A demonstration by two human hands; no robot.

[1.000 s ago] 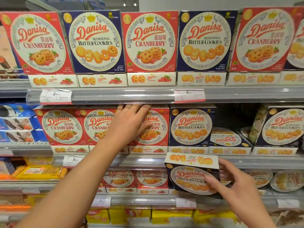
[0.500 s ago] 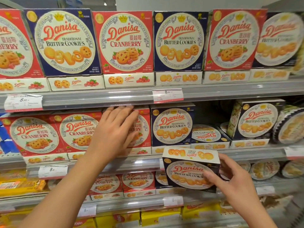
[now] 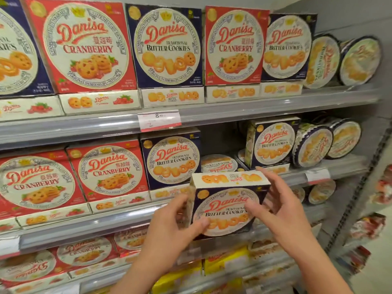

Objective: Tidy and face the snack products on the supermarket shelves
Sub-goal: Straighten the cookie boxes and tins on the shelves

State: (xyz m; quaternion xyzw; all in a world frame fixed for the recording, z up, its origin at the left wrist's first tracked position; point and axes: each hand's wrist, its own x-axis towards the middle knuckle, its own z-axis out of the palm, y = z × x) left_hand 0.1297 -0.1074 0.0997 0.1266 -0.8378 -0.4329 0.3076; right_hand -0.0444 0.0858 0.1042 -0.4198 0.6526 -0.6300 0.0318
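Note:
A blue Danisa butter cookies box (image 3: 224,211) is held upright in front of the middle shelf's rail (image 3: 84,228), its face toward me. My left hand (image 3: 169,228) grips its left side, thumb on the front. My right hand (image 3: 282,213) holds its right edge, thumb on the front and fingers reaching up past the top corner. Just behind it, a matching blue box (image 3: 171,160) stands on the middle shelf, with red cranberry boxes (image 3: 110,170) to its left.
Right of the standing blue box is a gap with a package lying flat (image 3: 220,164). Another blue box (image 3: 273,143) and round tins (image 3: 314,145) stand further right. The top shelf carries mixed red and blue boxes (image 3: 169,47). Yellow packs (image 3: 224,262) sit low down.
My left hand left the red cranberry boxes and came across to take the left side of the blue box. The view swung right and the box rose slightly.

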